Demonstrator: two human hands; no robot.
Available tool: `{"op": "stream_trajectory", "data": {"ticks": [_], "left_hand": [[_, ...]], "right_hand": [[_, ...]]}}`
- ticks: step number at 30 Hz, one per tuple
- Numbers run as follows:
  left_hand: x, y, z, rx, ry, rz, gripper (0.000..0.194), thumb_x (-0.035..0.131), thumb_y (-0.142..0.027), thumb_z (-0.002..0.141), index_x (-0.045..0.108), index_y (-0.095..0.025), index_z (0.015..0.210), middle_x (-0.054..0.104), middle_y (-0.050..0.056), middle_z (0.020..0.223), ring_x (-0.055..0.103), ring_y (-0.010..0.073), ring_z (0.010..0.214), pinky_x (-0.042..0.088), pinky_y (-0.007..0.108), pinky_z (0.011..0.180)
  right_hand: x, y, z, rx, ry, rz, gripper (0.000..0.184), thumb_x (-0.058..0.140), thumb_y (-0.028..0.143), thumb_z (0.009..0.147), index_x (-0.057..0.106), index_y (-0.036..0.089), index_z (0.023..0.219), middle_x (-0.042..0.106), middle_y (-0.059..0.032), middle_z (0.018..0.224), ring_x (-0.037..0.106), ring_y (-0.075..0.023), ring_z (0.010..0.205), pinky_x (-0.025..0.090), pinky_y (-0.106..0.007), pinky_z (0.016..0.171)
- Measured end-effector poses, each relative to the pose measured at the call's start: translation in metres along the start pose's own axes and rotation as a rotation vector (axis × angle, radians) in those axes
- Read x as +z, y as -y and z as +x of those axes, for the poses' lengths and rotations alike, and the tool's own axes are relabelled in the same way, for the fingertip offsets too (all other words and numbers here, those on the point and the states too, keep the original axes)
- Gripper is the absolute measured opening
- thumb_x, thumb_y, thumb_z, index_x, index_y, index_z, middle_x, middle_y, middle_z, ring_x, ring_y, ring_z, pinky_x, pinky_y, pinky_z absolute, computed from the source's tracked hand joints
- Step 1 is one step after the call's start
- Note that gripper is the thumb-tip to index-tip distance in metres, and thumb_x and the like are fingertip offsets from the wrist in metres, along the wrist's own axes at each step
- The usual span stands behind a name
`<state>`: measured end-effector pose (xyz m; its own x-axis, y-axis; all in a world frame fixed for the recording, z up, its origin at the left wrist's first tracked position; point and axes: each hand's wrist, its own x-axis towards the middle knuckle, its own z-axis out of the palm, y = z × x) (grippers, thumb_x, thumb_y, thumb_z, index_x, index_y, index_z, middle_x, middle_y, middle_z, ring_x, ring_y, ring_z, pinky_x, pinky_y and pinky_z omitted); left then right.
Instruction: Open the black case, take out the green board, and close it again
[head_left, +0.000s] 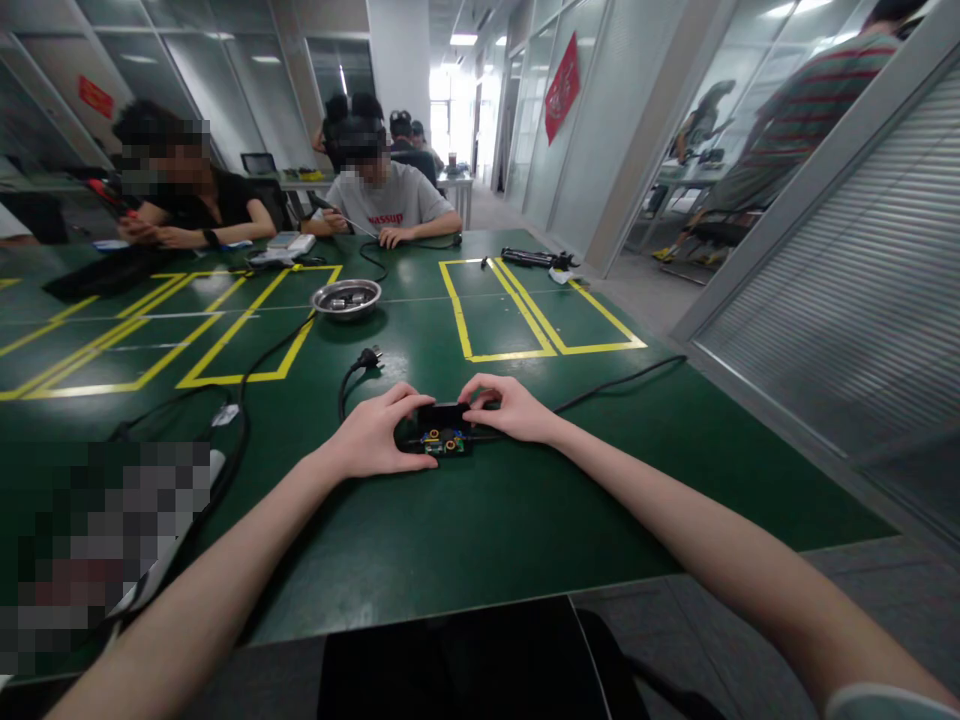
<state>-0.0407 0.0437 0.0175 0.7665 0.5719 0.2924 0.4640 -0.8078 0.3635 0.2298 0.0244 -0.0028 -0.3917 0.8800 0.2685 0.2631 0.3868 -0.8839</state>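
Observation:
An opened black power adapter (pixel 468 450) lies on the green table in front of me, its circuit board (pixel 435 441) showing copper coils and coloured parts. Along its far side stands a dark cover (pixel 442 415). My left hand (pixel 375 435) grips the adapter from the left, thumb at the near edge and fingers at the far edge. From the right, my right hand (pixel 514 410) pinches the cover's right end with bent fingers. Black cables run out of both ends of the adapter. Beyond my left hand rests a black power plug (pixel 367 358) with its prongs exposed.
A metal bowl (pixel 346 300) with small metal parts stands further back. Yellow tape rectangles (pixel 511 356) mark the green table (pixel 600 480). A black tripod-like item (pixel 532 258) lies at the far edge. A cable (pixel 244 430) crosses on the left. Two people sit opposite.

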Motion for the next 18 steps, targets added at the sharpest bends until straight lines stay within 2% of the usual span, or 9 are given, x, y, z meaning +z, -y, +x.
{"op": "stream_trajectory", "data": {"ticks": [2, 4, 9, 18], "left_hand": [[0.0, 0.0002, -0.0002, -0.011, 0.008, -0.004, 0.077, 0.083, -0.056, 0.076, 0.059, -0.019, 0.139, 0.066, 0.009, 0.112, 0.07, 0.0272, 0.094, 0.057, 0.04, 0.085], [0.0, 0.0008, -0.0005, -0.02, 0.007, -0.012, 0.08, 0.083, -0.057, 0.076, 0.057, -0.02, 0.142, 0.067, 0.008, 0.107, 0.07, 0.0272, 0.094, 0.056, 0.039, 0.084], [-0.0001, 0.0025, -0.0003, -0.03, -0.003, -0.021, 0.087, 0.084, -0.06, 0.073, 0.055, -0.021, 0.145, 0.068, 0.007, 0.104, 0.069, 0.0276, 0.092, 0.055, 0.04, 0.085], [-0.002, 0.0008, -0.0011, -0.032, 0.003, -0.037, 0.081, 0.084, -0.058, 0.073, 0.057, -0.024, 0.142, 0.068, 0.007, 0.106, 0.069, 0.027, 0.094, 0.055, 0.039, 0.085]], "right_hand": [[-0.0002, -0.0005, 0.0007, 0.074, -0.018, 0.069, 0.021, 0.076, 0.029, 0.081, 0.066, 0.017, 0.095, 0.072, -0.002, 0.086, 0.071, -0.0154, 0.068, 0.055, -0.028, 0.064], [0.0002, -0.0013, 0.0014, 0.113, -0.045, 0.109, 0.025, 0.079, 0.033, 0.079, 0.065, 0.017, 0.093, 0.071, -0.0019, 0.084, 0.072, -0.0155, 0.066, 0.054, -0.025, 0.06], [0.0022, -0.003, 0.0025, 0.103, -0.082, 0.2, 0.033, 0.085, 0.037, 0.072, 0.061, 0.017, 0.083, 0.069, -0.0053, 0.105, 0.073, -0.0131, 0.065, 0.055, -0.024, 0.057], [0.0036, -0.0036, 0.0026, 0.103, -0.055, 0.212, 0.032, 0.083, 0.037, 0.075, 0.061, 0.018, 0.086, 0.068, -0.0053, 0.108, 0.073, -0.0125, 0.067, 0.057, -0.025, 0.06]]}}
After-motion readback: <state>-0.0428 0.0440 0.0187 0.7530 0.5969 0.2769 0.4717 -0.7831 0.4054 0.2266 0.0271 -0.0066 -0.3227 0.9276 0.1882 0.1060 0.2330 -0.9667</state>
